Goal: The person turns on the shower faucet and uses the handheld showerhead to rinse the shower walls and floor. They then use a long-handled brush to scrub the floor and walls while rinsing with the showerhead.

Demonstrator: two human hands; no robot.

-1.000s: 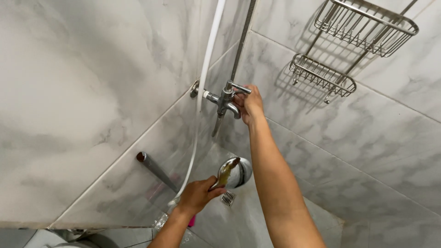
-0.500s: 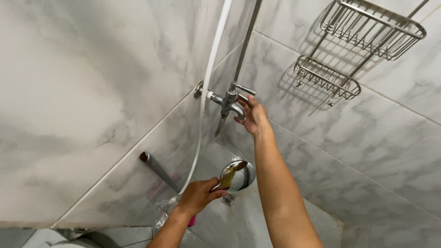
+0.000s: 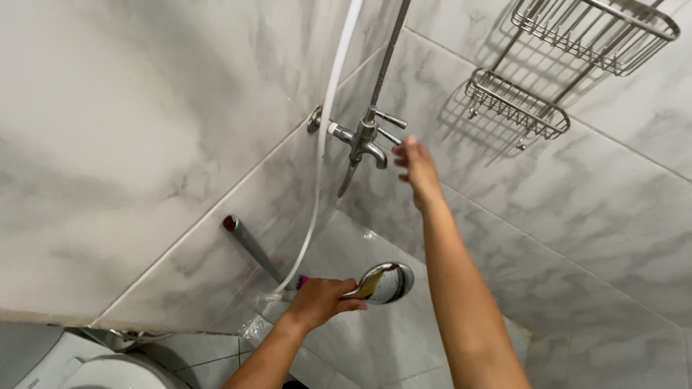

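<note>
1. At the lower left edge sits the white rim of a toilet (image 3: 108, 371), below the grey-veined marble wall tiles (image 3: 122, 130).
2. A short chrome pipe stub (image 3: 249, 245) juts at a slant from the left wall, low down near the corner.
3. The left hand (image 3: 321, 302) is closed around the handle of a chrome handheld shower head (image 3: 386, 282), whose round face sits just right of the knuckles, low in the corner of the shower. Something pink (image 3: 301, 281) shows just behind the hand; what it is cannot be told.
4. A white shower hose (image 3: 326, 151) runs from the handle up along the corner and out of the top of the view.
5. A chrome wall tap (image 3: 360, 137) is mounted at the corner, with a small lever handle pointing right and a spout curving down. A ribbed metal riser (image 3: 389, 50) climbs from it.
6. The right hand (image 3: 414, 166) is raised just right of the tap, fingers loosely spread and holding nothing, close to the lever but apart from it.
7. On the right wall hang two wire shower baskets (image 3: 519, 104), one above the other, upper right.
</note>
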